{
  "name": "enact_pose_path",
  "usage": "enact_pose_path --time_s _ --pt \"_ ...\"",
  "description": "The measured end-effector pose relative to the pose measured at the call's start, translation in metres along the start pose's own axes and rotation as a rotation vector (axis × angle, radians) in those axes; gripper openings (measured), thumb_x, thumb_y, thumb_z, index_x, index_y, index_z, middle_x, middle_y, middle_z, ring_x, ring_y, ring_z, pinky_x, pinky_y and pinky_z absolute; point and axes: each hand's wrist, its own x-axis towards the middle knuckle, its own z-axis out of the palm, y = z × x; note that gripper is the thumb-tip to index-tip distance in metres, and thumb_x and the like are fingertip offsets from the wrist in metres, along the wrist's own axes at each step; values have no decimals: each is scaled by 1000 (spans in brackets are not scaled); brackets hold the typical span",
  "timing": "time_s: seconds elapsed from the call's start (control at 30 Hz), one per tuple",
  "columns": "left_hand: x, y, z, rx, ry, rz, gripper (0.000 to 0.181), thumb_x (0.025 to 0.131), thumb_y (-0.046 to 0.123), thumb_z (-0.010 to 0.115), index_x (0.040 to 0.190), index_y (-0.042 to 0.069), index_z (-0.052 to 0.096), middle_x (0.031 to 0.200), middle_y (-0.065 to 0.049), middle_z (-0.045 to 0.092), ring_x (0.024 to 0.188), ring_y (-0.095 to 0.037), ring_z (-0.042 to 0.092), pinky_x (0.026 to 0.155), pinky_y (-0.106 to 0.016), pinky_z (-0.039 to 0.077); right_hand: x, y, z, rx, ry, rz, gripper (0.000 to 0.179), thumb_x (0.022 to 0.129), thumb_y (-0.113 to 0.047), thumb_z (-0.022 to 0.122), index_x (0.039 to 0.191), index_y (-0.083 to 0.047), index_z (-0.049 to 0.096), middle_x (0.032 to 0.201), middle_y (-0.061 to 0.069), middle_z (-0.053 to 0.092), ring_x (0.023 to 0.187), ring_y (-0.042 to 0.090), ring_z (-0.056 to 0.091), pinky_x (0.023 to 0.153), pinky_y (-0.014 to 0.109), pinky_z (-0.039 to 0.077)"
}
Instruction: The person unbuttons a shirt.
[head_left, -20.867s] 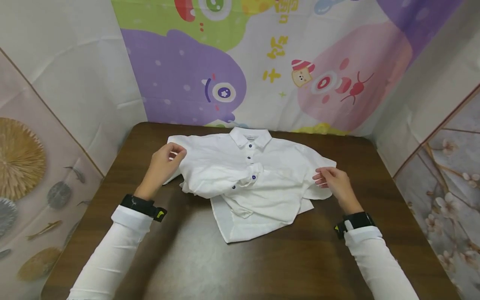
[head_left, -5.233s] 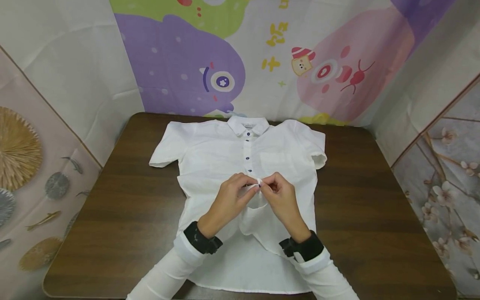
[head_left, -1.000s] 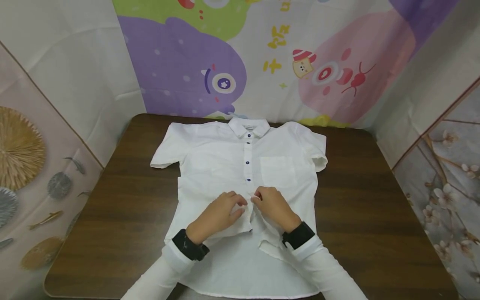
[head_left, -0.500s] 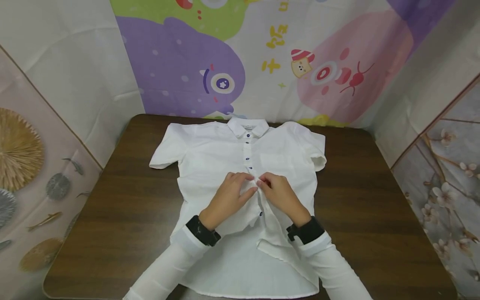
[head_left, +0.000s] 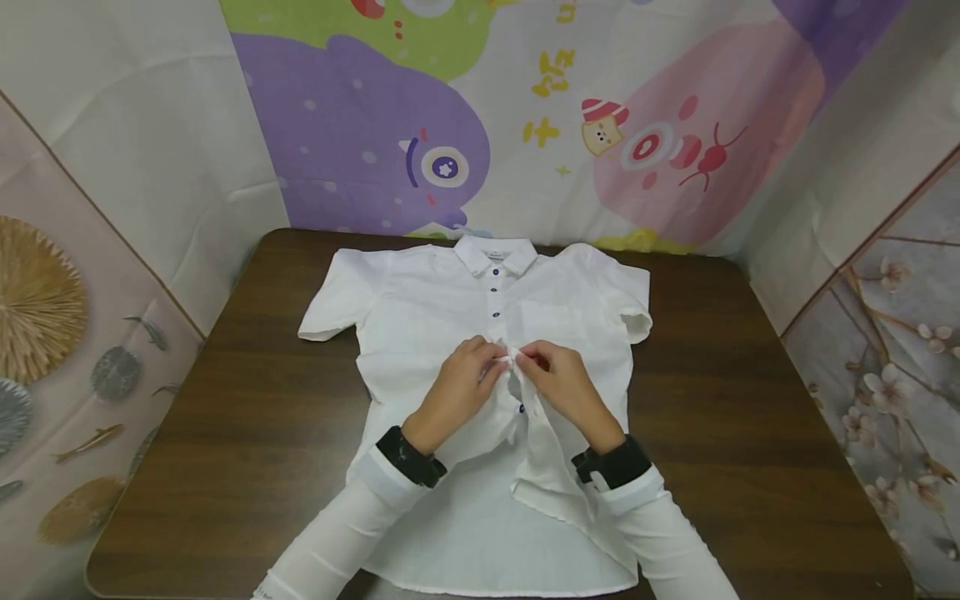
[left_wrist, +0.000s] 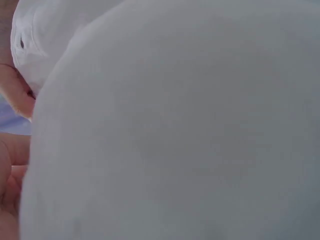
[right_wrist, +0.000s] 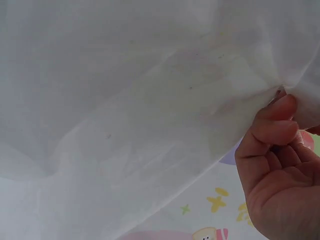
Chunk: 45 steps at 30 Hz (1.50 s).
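While pinching the white shirt point(head_left: 487, 425) at its front opening point(head_left: 529, 408) with left hand point(head_left: 455, 387) and right hand point(head_left: 567, 383), holding it from left and right, equally close. Lying under both on the worktop point(head_left: 247, 417), stretching lengthwise from near hem point(head_left: 495, 587) to far collar point(head_left: 474, 254).

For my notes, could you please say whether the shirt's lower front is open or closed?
Open: the shirt has its lower front edges apart, showing the back panel between.

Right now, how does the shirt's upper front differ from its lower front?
The upper front lies fairly smooth; the lower front is rumpled. The upper front's edges meet along its buttons; the lower front's edges are parted, exposing the back panel. Both are white with dark buttons.
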Motion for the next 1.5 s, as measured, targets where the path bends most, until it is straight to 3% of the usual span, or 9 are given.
enact_pose_path --time_s 0.2,0.43,0.73,0.93,1.3,1.5 --pt "0 -1 -1 -25 -10 -2 11 88 13 58 93 5 65 83 -3 54 75 -15 48 67 -28 43 0 2 1 35 1 14 22 90 -18 56 95 1 65 83 12 65 69 15 55 63 25 45" --pt "0 2 1 -30 -24 -5 21 88 21 59 98 3 65 92 -7 58 88 -21 54 78 -34 46 0 5 2 34 10 -53 23 90 -20 57 89 1 65 77 8 64 65 12 53 60 24 44" --pt "-1 1 5 7 37 22 19 88 20 59 93 3 65 90 -5 59 85 -18 54 75 -31 47 0 2 3 29 1 -45 19 89 -16 57 89 0 67 77 9 65 63 9 51 58 21 42" --pt "-2 -1 8 25 77 34 18 87 19 59 91 3 66 89 -5 59 82 -18 54 73 -30 47 1 2 6 60 8 -20 18 89 -15 57 88 1 67 77 10 65 63 10 52 57 21 42" --pt "-4 1 8 64 71 46 19 88 19 58 92 2 65 88 -6 58 81 -18 54 72 -30 47 2 5 12 81 34 4 17 88 -13 58 87 1 66 75 11 65 62 9 51 57 21 42" --pt "-5 0 10 67 68 45 18 88 17 58 92 1 65 88 -7 58 82 -20 54 72 -31 46 1 2 16 118 71 83 15 85 -11 60 84 3 65 74 12 64 63 9 52 59 20 42"
